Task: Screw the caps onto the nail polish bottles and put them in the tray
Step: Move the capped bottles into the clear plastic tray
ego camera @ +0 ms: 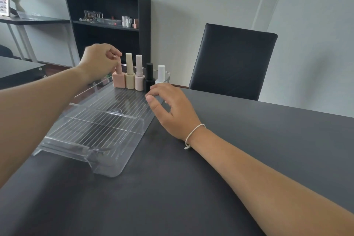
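A clear ribbed plastic tray (pixel 107 120) lies on the dark table. Along its far end stand several capped nail polish bottles in a row: pink (pixel 118 80), beige (pixel 130 76), pale pink (pixel 139 78), black (pixel 149 78) and white (pixel 161 74). My left hand (pixel 97 61) reaches over the tray and pinches the cap of the pink bottle, which stands upright on the tray floor. My right hand (pixel 170 109) hovers at the tray's right rim near the black bottle, fingers apart, holding nothing.
A black chair (pixel 233 59) stands behind the table at the right. A black shelf unit (pixel 107 25) with more bottles is against the far wall. Another dark table (pixel 17 67) is at the left.
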`<state>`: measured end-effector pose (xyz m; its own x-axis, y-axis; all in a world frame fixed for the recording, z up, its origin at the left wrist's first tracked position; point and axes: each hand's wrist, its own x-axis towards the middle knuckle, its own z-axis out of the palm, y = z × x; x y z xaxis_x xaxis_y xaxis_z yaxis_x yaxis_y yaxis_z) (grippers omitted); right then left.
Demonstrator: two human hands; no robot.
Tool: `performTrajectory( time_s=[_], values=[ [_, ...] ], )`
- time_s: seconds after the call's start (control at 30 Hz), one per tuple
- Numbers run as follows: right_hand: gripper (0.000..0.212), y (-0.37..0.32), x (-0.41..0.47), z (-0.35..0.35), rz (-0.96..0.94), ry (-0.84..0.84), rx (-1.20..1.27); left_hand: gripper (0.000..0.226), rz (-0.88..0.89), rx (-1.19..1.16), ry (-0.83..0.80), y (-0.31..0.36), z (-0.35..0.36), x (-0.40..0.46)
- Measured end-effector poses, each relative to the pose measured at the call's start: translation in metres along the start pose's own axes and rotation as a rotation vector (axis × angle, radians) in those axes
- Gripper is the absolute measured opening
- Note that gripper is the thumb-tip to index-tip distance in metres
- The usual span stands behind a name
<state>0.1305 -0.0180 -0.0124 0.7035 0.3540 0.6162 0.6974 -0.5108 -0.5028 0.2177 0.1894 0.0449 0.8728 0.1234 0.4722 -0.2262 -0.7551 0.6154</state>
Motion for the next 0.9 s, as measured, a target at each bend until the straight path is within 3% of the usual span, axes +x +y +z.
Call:
performTrajectory(
  time_s=[0.57,0.9],
  values=[
    [0.032,0.001,0.0,0.001,0.006,0.007,0.027,0.025,-0.019,-0.027,-0.032,-0.003,0.004,0.004],
    [0.033,-0.002,-0.003,-0.003,0.008,-0.018,0.011,0.038,0.0,0.01,0.013,0.009,-0.001,-0.009]
  ],
)
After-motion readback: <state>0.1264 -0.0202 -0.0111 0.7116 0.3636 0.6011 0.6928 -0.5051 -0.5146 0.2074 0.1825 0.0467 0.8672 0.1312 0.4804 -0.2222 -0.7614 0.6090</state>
